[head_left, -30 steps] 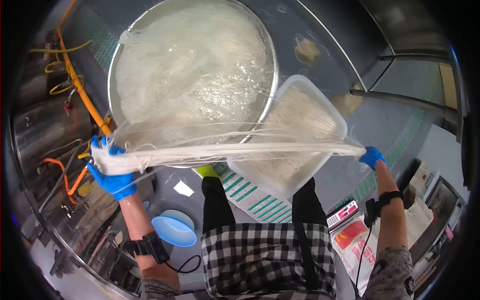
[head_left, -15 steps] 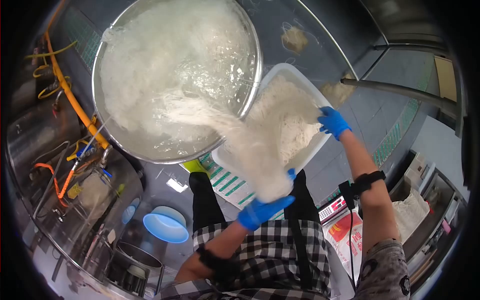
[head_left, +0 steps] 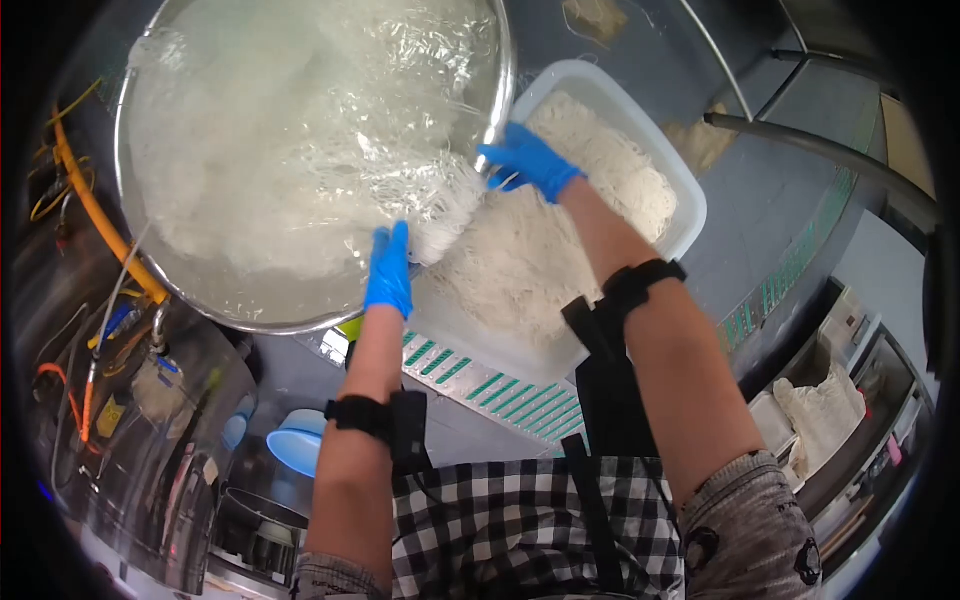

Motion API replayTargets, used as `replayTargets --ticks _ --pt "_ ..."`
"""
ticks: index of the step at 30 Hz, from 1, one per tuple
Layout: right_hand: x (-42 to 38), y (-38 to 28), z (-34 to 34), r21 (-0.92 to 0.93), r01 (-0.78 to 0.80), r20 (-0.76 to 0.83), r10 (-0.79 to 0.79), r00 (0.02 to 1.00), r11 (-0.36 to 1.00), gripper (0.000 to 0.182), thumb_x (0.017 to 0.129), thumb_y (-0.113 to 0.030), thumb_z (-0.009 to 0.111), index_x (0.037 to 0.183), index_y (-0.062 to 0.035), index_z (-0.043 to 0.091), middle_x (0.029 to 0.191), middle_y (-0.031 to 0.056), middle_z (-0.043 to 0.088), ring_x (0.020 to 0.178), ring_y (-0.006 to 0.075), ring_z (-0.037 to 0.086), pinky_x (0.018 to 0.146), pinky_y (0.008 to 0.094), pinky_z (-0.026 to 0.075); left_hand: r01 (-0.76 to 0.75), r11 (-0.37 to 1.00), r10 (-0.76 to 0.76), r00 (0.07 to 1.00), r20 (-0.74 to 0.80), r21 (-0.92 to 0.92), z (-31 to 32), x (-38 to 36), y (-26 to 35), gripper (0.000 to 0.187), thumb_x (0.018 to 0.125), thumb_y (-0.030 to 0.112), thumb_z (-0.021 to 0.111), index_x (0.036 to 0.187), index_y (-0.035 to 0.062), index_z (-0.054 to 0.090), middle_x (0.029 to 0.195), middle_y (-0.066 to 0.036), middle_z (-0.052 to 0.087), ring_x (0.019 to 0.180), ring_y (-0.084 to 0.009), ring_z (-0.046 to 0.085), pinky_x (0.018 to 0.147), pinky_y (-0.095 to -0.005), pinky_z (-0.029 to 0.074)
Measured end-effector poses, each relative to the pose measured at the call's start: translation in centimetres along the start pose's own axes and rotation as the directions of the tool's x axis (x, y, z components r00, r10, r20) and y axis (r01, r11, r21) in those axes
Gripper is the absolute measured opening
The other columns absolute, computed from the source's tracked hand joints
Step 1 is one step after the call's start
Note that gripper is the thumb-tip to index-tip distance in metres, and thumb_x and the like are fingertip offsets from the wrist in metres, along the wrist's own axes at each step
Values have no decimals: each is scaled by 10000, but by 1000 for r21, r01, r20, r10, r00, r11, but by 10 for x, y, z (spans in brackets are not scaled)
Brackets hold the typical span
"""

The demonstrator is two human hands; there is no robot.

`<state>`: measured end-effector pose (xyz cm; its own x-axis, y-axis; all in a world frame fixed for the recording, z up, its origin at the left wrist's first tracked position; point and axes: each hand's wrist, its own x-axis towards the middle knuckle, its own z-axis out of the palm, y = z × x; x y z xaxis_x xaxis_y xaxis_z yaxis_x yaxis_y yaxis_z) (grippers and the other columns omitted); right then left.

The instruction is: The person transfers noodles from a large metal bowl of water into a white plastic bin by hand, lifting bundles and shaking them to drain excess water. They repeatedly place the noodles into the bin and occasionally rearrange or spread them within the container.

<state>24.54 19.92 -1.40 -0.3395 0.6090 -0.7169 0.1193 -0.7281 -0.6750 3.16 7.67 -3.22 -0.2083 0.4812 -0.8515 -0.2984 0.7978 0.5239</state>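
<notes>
Thin white noodles (head_left: 300,130) fill a large round metal tub (head_left: 498,105) of liquid. A bundle of them lies across the tub's near-right rim, trailing into the white plastic bin (head_left: 692,215), which holds more noodles (head_left: 515,265). My left hand (head_left: 390,275), in a blue glove, is at the rim just left of the bundle, its fingers extended upward. On the bundle's other side, my blue-gloved right hand (head_left: 535,163) reaches over the bin's edge with fingers stretched out toward the noodles. Whether either hand touches the strands is hard to make out.
An orange hose (head_left: 90,200) and metal equipment run along the left. A light-blue basin (head_left: 297,440) stands on the floor below the tub. Drain grating (head_left: 490,390) passes beneath the bin. Metal rails (head_left: 820,140) are at right, with a shelf unit (head_left: 870,390) lower right.
My left hand has moved from near my apron up to the tub rim. My right hand left the bin's right edge for the tub side. The stretched noodle bundle now lies over the rim.
</notes>
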Motion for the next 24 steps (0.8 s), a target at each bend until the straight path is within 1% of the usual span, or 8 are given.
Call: replayTargets --ticks 5,9,11,14,17,18,20,24 --pt "-28 78 74 -12 -259 318 250 915 966 586 636 -413 652 1032 -28 455 771 74 557 472 115 511 433 222 441 245 897 -80 908 410 -368 25 20 11 532 771 307 525 1167 -2 350 1158 -118 409 998 -218 454 859 -331 357" --pt "-28 100 100 -18 -391 336 374 864 920 479 627 -366 653 955 -44 518 671 52 553 410 104 459 385 214 399 134 948 -78 977 196 -288 30 -13 19 455 762 193 555 1141 4 391 1070 -105 471 957 -205 468 835 -320 375" --pt "-47 84 94 -385 -384 496 539 681 839 319 614 -295 640 837 -75 583 571 26 523 367 91 406 343 214 346 122 942 -39 965 259 -312 25 -29 15 441 776 209 536 1144 14 389 1076 -101 469 965 -206 463 835 -325 375" --pt "-100 46 95 -530 -191 533 500 683 826 180 612 -255 615 734 -122 610 518 16 496 367 77 387 345 221 322 301 899 -183 918 352 -319 13 -52 0 502 780 304 524 1158 11 372 1110 -142 448 965 -229 460 820 -349 382" --pt "-174 10 86 -598 253 639 261 724 761 398 618 -444 603 721 -59 613 626 136 574 593 241 560 559 329 437 517 729 -284 824 490 -448 26 -86 29 550 773 377 508 1156 7 371 1063 -160 476 925 -230 477 803 -349 391" --pt "-197 -13 90 -787 231 573 540 617 571 407 627 -451 582 716 -55 608 650 160 571 634 275 567 575 334 443 516 648 -226 833 506 -561 30 -85 34 548 773 397 495 1145 11 376 1025 -149 500 840 -220 504 720 -326 417" --pt "-242 -19 86 -736 491 677 512 529 467 205 626 -255 544 604 -63 610 630 104 580 597 285 567 556 359 449 508 550 -160 843 514 -663 31 -76 48 548 774 416 483 1134 15 382 987 -138 524 755 -211 531 637 -302 444" --pt "-278 28 67 -767 536 637 519 570 353 157 608 -200 534 649 -73 617 654 119 580 605 267 577 535 358 459 368 538 237 797 555 -758 5 -37 77 459 798 338 470 1099 -2 401 807 -84 524 607 -167 504 509 -254 426"
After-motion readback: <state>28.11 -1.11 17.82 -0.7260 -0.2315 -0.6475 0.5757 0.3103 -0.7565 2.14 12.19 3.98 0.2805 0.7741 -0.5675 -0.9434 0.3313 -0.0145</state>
